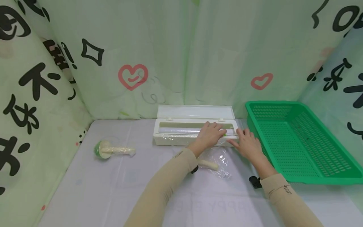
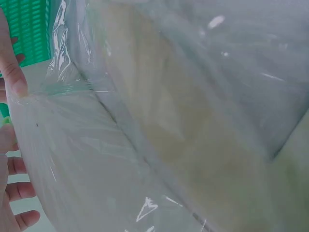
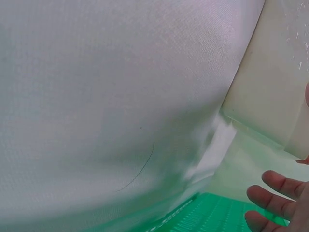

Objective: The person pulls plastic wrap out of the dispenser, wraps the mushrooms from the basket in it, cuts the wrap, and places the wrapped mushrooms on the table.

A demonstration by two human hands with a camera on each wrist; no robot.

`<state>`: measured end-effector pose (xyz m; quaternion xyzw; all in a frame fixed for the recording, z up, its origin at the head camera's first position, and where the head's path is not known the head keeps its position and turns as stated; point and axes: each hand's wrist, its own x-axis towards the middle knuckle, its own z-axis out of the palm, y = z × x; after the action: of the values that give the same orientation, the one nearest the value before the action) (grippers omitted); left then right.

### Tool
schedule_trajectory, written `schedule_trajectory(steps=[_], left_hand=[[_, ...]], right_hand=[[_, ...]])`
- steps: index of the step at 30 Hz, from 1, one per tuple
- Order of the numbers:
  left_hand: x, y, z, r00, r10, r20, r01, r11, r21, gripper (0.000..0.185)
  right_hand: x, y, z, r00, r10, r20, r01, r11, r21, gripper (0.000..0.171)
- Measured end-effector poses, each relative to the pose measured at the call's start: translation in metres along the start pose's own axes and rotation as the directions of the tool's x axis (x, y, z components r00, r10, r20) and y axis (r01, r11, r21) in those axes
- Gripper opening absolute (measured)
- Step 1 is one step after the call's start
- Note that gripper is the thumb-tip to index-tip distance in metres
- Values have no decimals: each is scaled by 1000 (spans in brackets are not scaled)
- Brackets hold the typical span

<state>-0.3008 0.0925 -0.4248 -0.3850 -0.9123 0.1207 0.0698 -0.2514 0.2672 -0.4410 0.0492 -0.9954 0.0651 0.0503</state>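
A long white cling film box [image 1: 175, 139] stands at the back of the table, its lid [image 1: 195, 112] tipped up behind it. My left hand [image 1: 210, 135] lies over the box's right half, fingers reaching across the top and thumb at a small green slider [image 1: 225, 135]. Beside the right end of the box is my right hand [image 1: 249, 145], fingers spread, thumb toward the front corner. Clear film [image 1: 224, 157] hangs down the front onto a pale stalk-shaped thing [image 1: 209, 164], partly hidden by my left forearm. In the left wrist view this film [image 2: 96, 159] covers the box front.
A stalked thing with a round green-and-white head [image 1: 105, 149], wrapped in film, lies on the left of the white-covered table [image 1: 119, 195]. A large green plastic basket [image 1: 304, 142] stands at the right. Printed curtains [image 1: 212, 56] hang behind and on both sides.
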Motion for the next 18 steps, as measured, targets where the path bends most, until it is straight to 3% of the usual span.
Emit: schedule_trajectory(steps=[18], left_hand=[[-8, -5, -1, 1000, -18, 6, 19, 998, -52, 29]], right_hand=[[1, 3, 2, 1000, -5, 5, 5, 1000, -4, 57]])
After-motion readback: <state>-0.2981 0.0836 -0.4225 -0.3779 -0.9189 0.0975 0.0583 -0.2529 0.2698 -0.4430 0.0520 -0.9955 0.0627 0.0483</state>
